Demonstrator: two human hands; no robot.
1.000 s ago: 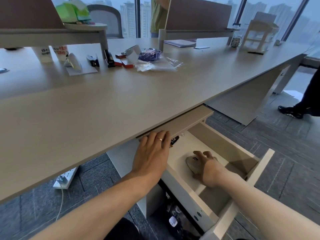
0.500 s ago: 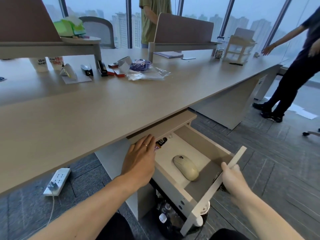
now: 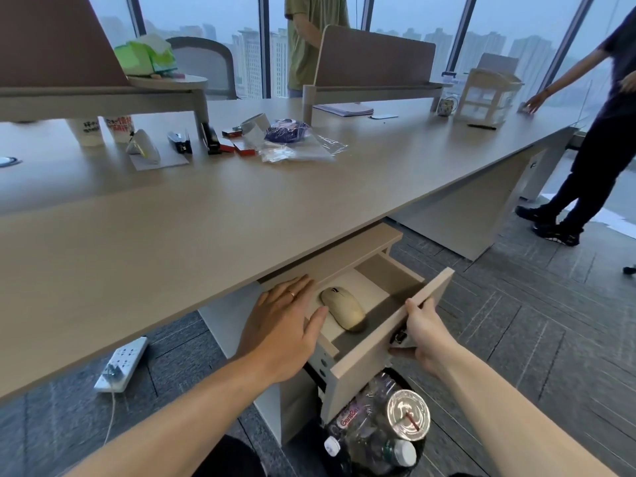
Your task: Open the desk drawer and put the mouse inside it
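The desk drawer (image 3: 385,342) hangs partly open under the long wooden desk (image 3: 206,228). A cream mouse (image 3: 342,307) lies on the drawer floor, untouched. My left hand (image 3: 282,325) rests flat, fingers spread, on the cabinet top and the drawer's left edge, just left of the mouse. My right hand (image 3: 425,335) grips the drawer's front panel, thumb on its top edge and fingers on the outer face.
A bin (image 3: 378,438) with plastic bottles and a lidded cup stands right below the drawer front. A white power strip (image 3: 122,363) lies on the carpet at left. Staplers, cups and plastic bags sit far back on the desk. Two people stand at the far side and at right.
My right hand let go of the mouse, left the drawer and took hold of the front panel. The drawer has slid partly back in. My left hand stayed put.
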